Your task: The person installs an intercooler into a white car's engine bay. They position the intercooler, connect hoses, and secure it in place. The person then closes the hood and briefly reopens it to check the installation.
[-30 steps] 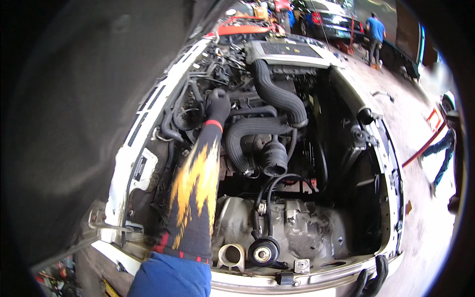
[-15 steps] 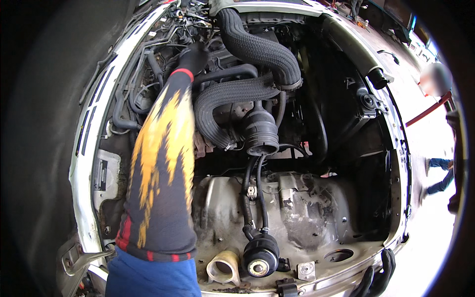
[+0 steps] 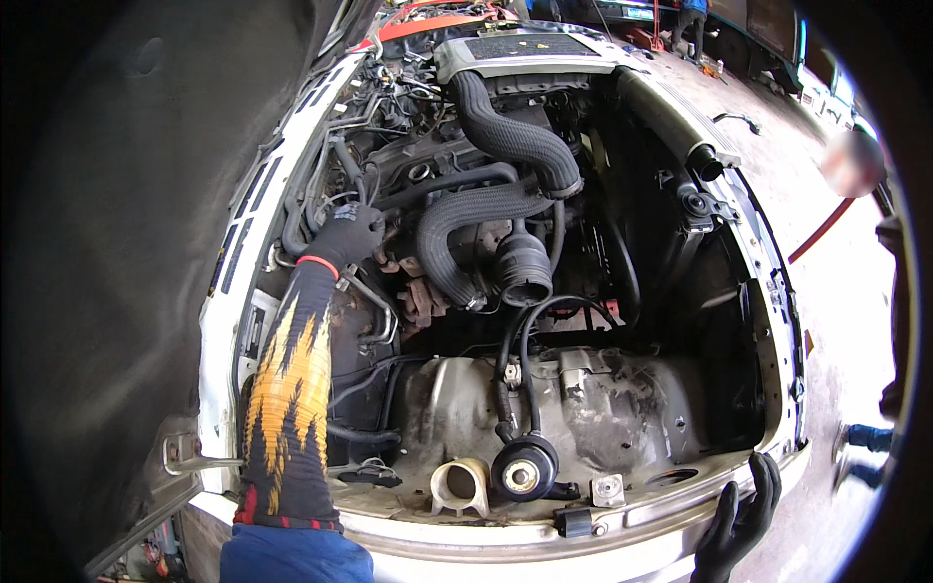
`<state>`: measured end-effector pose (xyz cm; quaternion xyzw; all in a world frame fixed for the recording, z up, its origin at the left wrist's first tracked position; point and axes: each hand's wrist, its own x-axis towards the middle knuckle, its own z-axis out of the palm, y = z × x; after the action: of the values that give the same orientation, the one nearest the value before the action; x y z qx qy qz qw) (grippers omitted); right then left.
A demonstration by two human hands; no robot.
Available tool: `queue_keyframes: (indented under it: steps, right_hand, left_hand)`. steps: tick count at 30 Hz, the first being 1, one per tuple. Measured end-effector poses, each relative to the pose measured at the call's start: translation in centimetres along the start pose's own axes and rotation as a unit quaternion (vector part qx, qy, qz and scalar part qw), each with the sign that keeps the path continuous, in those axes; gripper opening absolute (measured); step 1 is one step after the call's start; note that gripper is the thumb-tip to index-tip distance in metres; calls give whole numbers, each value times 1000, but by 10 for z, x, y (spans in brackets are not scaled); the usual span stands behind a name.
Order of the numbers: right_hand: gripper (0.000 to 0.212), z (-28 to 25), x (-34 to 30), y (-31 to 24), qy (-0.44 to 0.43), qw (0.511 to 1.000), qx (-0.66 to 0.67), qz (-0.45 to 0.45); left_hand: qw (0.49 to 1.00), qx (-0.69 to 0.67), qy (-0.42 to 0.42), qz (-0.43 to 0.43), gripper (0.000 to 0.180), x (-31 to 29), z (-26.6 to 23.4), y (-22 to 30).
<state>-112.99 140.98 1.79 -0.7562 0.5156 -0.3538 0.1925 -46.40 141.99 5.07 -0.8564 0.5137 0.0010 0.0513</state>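
My left hand (image 3: 346, 238), in a black glove with a red cuff edge, is over the left side of the engine. Its fingers are curled in beside a thin black hose (image 3: 349, 161); whatever they hold is hidden. A flame-patterned sleeve (image 3: 292, 389) covers that forearm. To the right of the hand, a ribbed black hose (image 3: 442, 206) bends around to a clamp. My right hand (image 3: 739, 517), also black-gloved, is at the near right edge of the body with fingers stretched out and apart, holding nothing.
A raised hood (image 3: 107, 291) fills the left side. Near the front rim sit a round black canister (image 3: 525, 468) with hoses and a pale ring-shaped bracket (image 3: 460, 488). An intercooler (image 3: 525, 47) lies at the far end. People stand on the floor at right and far right.
My left hand has drawn back toward me from deeper over the engine, and its fingers now show. The view has shifted, bringing more of my right hand into sight.
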Motion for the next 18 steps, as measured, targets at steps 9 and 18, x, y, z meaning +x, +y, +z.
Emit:
queue_keyframes:
  steps: [9, 18]
  right_hand:
    - [43, 3, -6, 10, 38, 999, 32, -3]
    - [43, 1, -4, 4, 48, 999, 22, 0]
  left_hand:
    - [936, -334, 112, 4, 20, 20, 27, 6]
    - [905, -367, 214, -18, 25, 58, 38, 6]
